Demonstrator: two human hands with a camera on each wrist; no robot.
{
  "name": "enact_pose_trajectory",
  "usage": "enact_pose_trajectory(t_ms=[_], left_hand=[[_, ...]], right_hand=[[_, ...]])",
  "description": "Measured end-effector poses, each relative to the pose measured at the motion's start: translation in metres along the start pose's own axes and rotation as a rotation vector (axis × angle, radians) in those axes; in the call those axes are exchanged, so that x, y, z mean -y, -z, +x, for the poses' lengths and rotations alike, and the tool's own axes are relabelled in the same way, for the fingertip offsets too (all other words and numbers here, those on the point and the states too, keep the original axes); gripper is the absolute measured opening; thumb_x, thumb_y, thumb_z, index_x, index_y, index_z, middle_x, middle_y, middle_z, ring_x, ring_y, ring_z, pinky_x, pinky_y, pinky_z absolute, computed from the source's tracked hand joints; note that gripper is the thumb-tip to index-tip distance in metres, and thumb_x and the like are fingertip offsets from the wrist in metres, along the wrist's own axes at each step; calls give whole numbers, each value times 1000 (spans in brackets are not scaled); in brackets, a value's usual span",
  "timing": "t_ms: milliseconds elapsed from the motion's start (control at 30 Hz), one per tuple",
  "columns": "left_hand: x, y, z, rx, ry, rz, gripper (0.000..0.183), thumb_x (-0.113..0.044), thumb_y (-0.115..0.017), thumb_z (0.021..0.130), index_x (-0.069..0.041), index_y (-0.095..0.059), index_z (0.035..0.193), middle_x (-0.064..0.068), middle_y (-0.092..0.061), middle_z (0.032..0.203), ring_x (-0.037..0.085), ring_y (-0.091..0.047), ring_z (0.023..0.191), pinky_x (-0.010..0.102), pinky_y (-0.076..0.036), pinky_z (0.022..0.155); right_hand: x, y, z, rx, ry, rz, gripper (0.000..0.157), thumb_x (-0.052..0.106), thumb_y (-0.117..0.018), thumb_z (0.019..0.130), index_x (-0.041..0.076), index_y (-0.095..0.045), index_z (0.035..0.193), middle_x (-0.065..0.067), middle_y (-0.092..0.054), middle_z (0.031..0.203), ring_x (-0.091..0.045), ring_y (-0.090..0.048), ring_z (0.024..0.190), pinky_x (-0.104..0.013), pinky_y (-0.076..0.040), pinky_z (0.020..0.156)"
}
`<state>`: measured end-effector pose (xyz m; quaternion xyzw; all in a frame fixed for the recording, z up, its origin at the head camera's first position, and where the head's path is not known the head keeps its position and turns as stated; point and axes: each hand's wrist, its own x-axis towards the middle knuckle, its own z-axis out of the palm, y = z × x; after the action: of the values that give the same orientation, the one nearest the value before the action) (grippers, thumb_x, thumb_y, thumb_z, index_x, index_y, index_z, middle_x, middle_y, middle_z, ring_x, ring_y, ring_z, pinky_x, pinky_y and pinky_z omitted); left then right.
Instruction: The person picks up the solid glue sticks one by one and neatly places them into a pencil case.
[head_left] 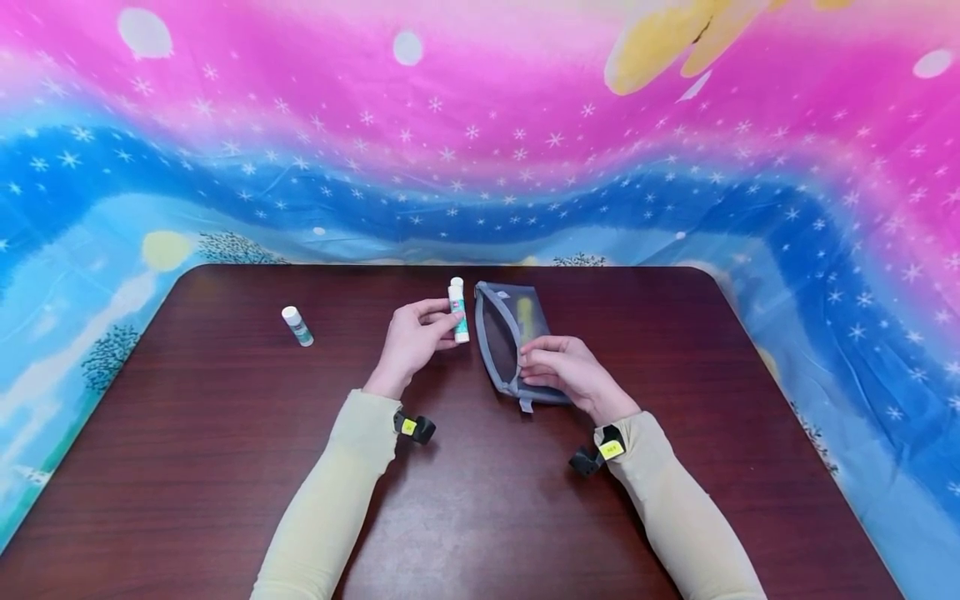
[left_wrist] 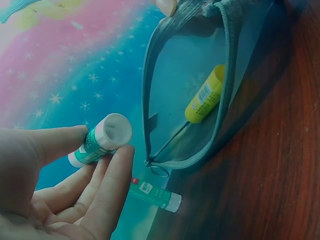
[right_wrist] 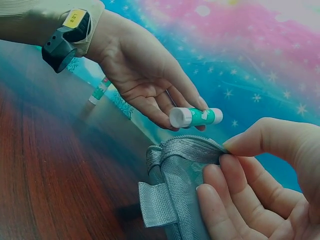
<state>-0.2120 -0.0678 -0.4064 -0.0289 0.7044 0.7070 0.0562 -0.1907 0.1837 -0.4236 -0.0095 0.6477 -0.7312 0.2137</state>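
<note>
A person wears pale yellow long sleeves, the left sleeve (head_left: 330, 492) and the right sleeve (head_left: 686, 508) both reaching the wrist, with soft creases along the forearms and fine ribbing visible in the left one's fabric. Below the cuffs, the left hand (head_left: 411, 337) and the right hand (head_left: 573, 371) are bare. A compact black left wrist camera (head_left: 425, 430) bears a small yellow label (head_left: 408, 427) with dark lettering; its angular bracket ends in a rounded housing. The matching black right wrist camera (head_left: 583, 462) carries a yellow tag (head_left: 611, 449), its dark characters too small to read.
</note>
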Motion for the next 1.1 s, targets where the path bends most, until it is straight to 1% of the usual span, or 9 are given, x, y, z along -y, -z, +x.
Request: enact_pose_trajectory(t_ms=[100,267,633,833,1100], left_hand=[[2,-2,0,10,4,11,40,-18,-73,83,-8,-62,121,12,-65,99,25,-67,81,37,-56,70],[4,-3,-1,11,18,15,40,-18,-73,83,-8,-62,121,11,-65,100,24,-68,80,34,-56,68],[11,-6,4,25,35,22,42,-17,-73,83,-5,-60,122,13,-65,99,25,-68,78,37,-56,68],[13,-10,7,41,49,57,42,-18,-73,83,-5,-60,121,12,-67,97,24,-68,75,33,-56,66],[18,-17,14,58,59,88,39,-18,-71,85,-4,-60,121,11,-67,96,24,-68,74,34,-56,67]], right_hand=[[0,0,-1,-2,-1,2,12,5,-69,83,0,-67,93,-13,-66,84,-21,-66,73,-36,-55,74],[0,0,-1,-2,1,2,12,5,-69,83,0,-67,94,-13,-66,84,-21,-66,73,-36,-55,74],[0,0,-1,7,3,15,12,4,-69,83,0,-67,94,-13,-66,84,-21,-66,73,-36,-55,74],[0,0,0,7,-1,8,13,6,-69,83,-1,-67,95,-13,-66,85,-21,-66,74,-37,-55,75],[-1,0,1,3,-11,9,13,5,-69,83,0,-67,94,-13,-66,85,-21,-66,73,-37,-55,74]])
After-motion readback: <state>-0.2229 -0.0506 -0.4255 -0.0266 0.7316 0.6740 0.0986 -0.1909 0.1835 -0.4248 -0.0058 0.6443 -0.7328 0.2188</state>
